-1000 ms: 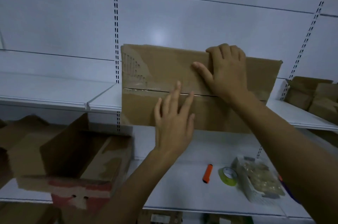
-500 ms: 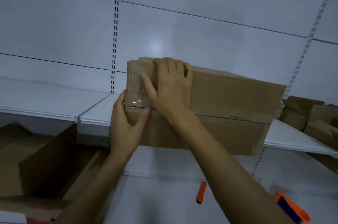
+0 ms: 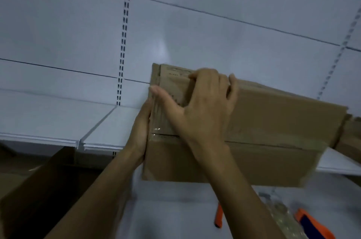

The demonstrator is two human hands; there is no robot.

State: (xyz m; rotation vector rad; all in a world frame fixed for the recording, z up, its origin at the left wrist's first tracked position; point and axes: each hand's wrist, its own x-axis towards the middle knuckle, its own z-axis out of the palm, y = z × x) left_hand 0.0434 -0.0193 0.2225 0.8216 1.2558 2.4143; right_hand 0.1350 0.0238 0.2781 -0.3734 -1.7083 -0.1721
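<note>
A brown cardboard box (image 3: 273, 121), taped shut along its front seam, is held up in front of the white shelf (image 3: 58, 119); its right end dips lower. My right hand (image 3: 203, 109) lies across the box's front left part. Its fingers curl over the top edge and its thumb stretches toward the left corner. My left hand (image 3: 139, 131) presses flat against the box's left end, its fingers running up along that face. Clear tape shines at the corner between the two hands.
An open cardboard box (image 3: 39, 190) stands at the lower left. On the lower shelf (image 3: 175, 219) lie an orange marker (image 3: 218, 217), a clear plastic packet (image 3: 281, 217) and an orange and blue tool (image 3: 314, 225). More cardboard boxes (image 3: 351, 137) sit on the shelf at the right.
My right hand slid from the middle of the box to its left part and now hooks the top edge. My left hand moved from the front to the left end.
</note>
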